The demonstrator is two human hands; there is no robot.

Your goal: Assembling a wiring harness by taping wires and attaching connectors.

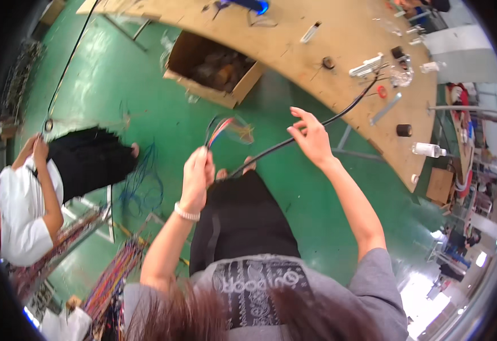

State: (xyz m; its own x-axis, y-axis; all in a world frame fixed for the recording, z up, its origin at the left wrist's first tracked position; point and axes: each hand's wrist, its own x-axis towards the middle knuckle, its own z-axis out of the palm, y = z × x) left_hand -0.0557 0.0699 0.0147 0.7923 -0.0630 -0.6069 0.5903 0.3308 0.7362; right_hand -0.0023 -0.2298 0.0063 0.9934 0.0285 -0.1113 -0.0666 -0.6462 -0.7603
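Note:
My left hand (pixel 196 176) is closed around a cable end in front of my lap. Coloured wires (pixel 221 129), red, blue, white and yellow among them, fan out above the fist, with their tips blurred. To its right, my right hand (pixel 312 139) is raised with fingers apart and holds nothing that I can see. A thick black cable (pixel 277 146) passes close by that hand; whether they touch, I cannot tell. It runs from the tabletop down toward my lap, where its lower part is hard to follow.
A wooden table (pixel 294 34) curves across the far right, bearing tape rolls (pixel 404 131) and a clear bottle (pixel 428 150). Below its edge stands an open cardboard box (pixel 203 91). At left, another person (pixel 26 210) handles a cable. Coloured wire bundles (pixel 115 278) lie at lower left.

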